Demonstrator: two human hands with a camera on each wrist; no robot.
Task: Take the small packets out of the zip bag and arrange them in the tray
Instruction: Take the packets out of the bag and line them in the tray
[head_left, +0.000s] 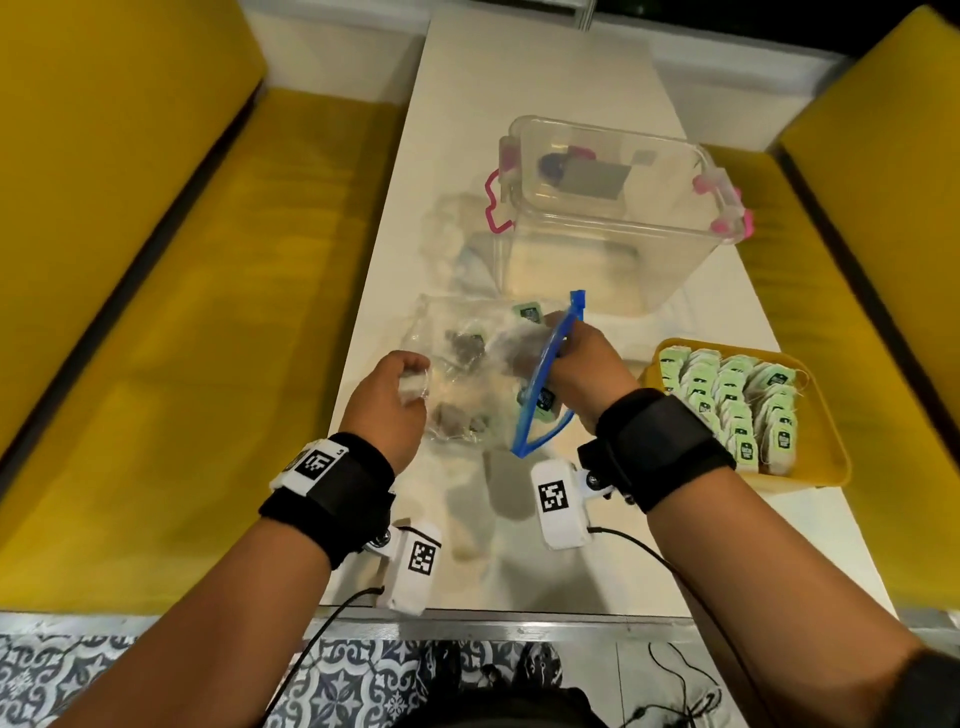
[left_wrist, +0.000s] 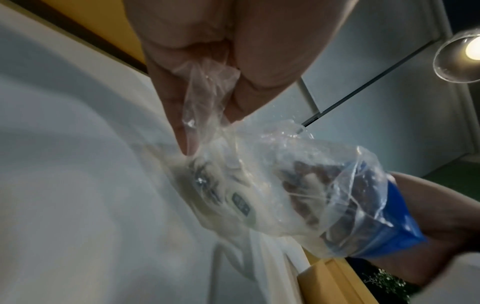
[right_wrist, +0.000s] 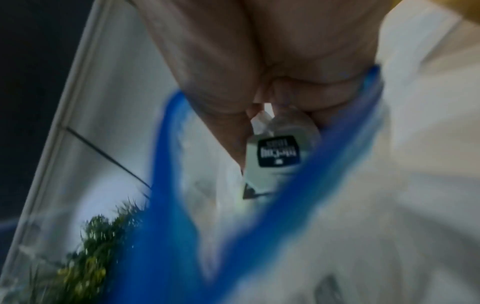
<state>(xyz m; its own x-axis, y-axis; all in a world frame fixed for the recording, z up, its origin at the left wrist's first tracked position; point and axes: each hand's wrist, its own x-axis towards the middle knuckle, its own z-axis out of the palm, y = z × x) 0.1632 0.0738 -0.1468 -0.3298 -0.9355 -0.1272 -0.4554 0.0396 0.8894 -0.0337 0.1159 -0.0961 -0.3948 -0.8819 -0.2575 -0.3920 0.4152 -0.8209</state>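
Note:
A clear zip bag (head_left: 467, 374) with a blue zip rim (head_left: 545, 384) hangs above the white table, its mouth open toward the right. My left hand (head_left: 400, 389) pinches the bag's closed end (left_wrist: 207, 92) between thumb and fingers. My right hand (head_left: 571, 364) is pushed through the mouth, with its fingers inside. In the right wrist view, those fingers (right_wrist: 233, 123) pinch a small pale green packet (right_wrist: 279, 152) with a black label. More packets (left_wrist: 241, 203) lie inside the bag. The yellow tray (head_left: 826, 467) at the right holds rows of green packets (head_left: 737, 400).
A clear plastic box (head_left: 613, 218) with pink latches stands behind the bag, mid-table. Yellow benches (head_left: 130, 312) flank the narrow table on both sides. The table's near edge (head_left: 519, 613) is just below my wrists, with cables hanging over it.

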